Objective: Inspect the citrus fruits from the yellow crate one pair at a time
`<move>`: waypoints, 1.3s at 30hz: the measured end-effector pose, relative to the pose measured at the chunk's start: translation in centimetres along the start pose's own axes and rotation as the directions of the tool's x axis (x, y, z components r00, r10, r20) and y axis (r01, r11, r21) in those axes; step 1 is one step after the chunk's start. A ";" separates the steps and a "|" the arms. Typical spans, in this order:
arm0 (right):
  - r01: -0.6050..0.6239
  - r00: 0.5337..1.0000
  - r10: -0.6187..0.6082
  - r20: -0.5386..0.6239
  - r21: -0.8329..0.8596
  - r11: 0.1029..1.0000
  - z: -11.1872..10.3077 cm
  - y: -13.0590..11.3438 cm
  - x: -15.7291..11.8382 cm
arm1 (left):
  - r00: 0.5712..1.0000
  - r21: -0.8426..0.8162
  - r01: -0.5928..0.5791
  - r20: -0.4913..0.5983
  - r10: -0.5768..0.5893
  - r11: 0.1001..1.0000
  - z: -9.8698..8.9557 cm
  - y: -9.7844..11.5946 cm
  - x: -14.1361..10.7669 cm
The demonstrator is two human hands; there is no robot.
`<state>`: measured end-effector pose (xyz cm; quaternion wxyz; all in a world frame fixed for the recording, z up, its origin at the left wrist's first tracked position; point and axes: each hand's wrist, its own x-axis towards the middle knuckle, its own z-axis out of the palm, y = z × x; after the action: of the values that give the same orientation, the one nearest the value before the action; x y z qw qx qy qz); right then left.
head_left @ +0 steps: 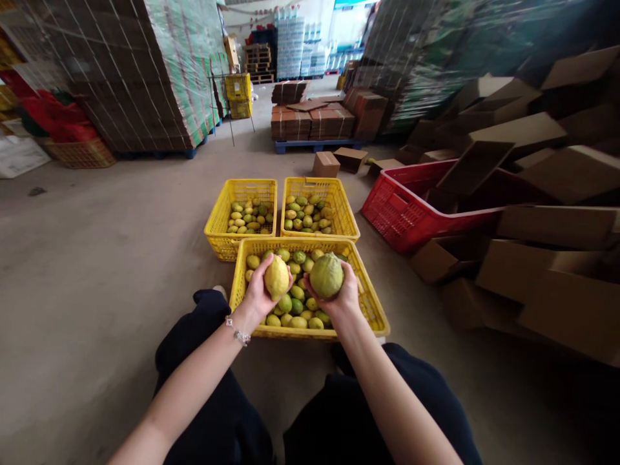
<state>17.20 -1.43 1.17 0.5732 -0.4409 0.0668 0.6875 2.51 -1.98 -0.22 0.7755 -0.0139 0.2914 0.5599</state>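
Observation:
My left hand is closed around a yellow lemon, and a bracelet circles that wrist. In my right hand rests a larger, rounder green citrus fruit with bumpy skin, gripped by the fingers at its sides. Both fruits are held up side by side over the near yellow crate. Loose green and yellow citrus fruits fill the bottom of that crate, partly hidden by my hands and forearms.
Two more yellow crates, the left one and the right one, hold similar fruits just beyond. A red crate and a heap of cardboard boxes lie at right. Flattened cartons sit on a blue pallet farther back.

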 end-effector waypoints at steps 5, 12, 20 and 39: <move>-0.067 0.998 0.067 -0.009 0.000 0.998 0.0 0.0 0.3 | 0.996 -0.130 0.080 -0.025 -0.084 0.988 -0.1 0.2 0.1; -0.033 0.999 0.031 -0.041 -0.047 0.998 -0.3 0.1 0.6 | 0.997 -0.016 0.066 -0.046 -0.067 0.998 0.6 -0.2 -0.3; -0.088 0.995 0.085 -0.054 -0.064 0.994 0.0 0.3 0.7 | 0.981 0.067 0.185 -0.070 -0.180 0.980 -0.1 -0.2 0.2; -0.141 0.987 0.144 0.068 -0.050 0.989 -0.1 0.4 0.6 | 0.988 0.047 0.114 -0.109 -0.109 0.992 -0.6 -0.3 0.8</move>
<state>16.93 -1.19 0.49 0.5146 -0.4229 0.0620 0.7433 2.66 -1.58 -1.15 0.7890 -0.0394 0.3459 0.5062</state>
